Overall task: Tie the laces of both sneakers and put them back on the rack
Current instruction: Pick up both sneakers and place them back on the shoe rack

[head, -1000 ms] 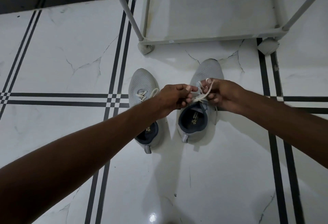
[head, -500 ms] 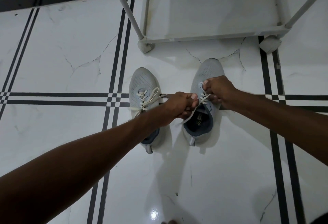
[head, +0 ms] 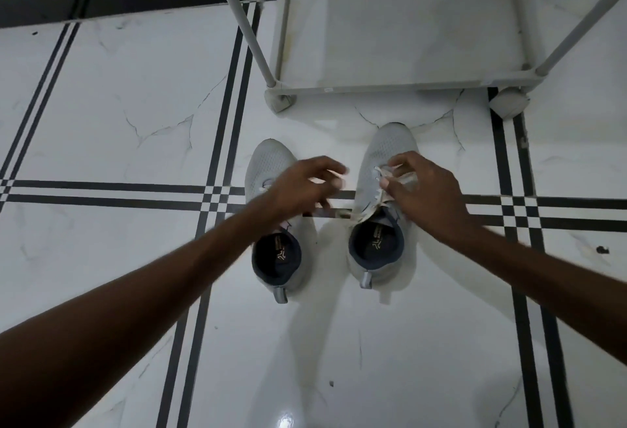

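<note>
- Two grey sneakers stand on the floor (head: 101, 122) before the rack (head: 383, 83).
- Right hand (head: 427, 196) pinches the right sneaker (head: 380, 210)'s laces (head: 381, 178).
- Left hand (head: 298, 186), blurred and half open over the left sneaker (head: 271, 169); hold unclear.

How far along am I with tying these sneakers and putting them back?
Nothing looks finished. Both hands work the laces of the right sneaker: right hand on them, left hand blurred beside. The left sneaker's laces are hidden. Both sneakers stand on the floor before the rack.
</note>
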